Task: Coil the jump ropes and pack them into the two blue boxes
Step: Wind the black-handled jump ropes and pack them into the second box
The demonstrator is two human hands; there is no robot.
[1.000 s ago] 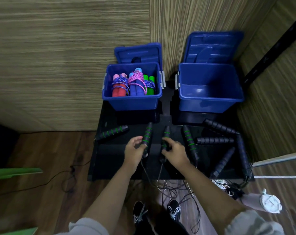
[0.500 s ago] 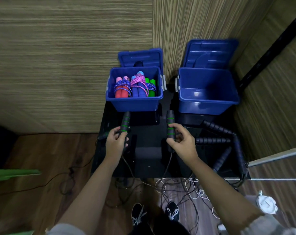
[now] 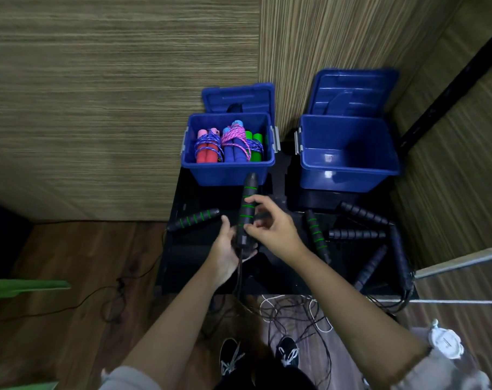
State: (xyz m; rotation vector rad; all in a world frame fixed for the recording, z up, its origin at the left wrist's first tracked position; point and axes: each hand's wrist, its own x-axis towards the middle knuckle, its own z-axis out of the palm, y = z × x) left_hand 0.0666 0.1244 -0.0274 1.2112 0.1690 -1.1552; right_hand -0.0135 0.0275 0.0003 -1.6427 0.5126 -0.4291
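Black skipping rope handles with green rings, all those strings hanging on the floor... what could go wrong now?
1. The thin black cords lie in one tangled heap by the person's black shoes, so coiling this rope may drag others along or trip a foot.
2. Both hands hold the green-ringed black handles upright; one might slip.
3. The left blue plastic box already looks full; the right blue box seems safer.

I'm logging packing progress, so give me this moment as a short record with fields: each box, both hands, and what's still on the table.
left box: holds three coiled ropes with red, blue and green handles
right box: open, no ropes visible inside
left hand: cradles the lower end of the green-ringed handles
right hand: pinches the same handles
black table: two green-ringed handles and four plain black ones lying loose
cords: hanging tangled to the floor
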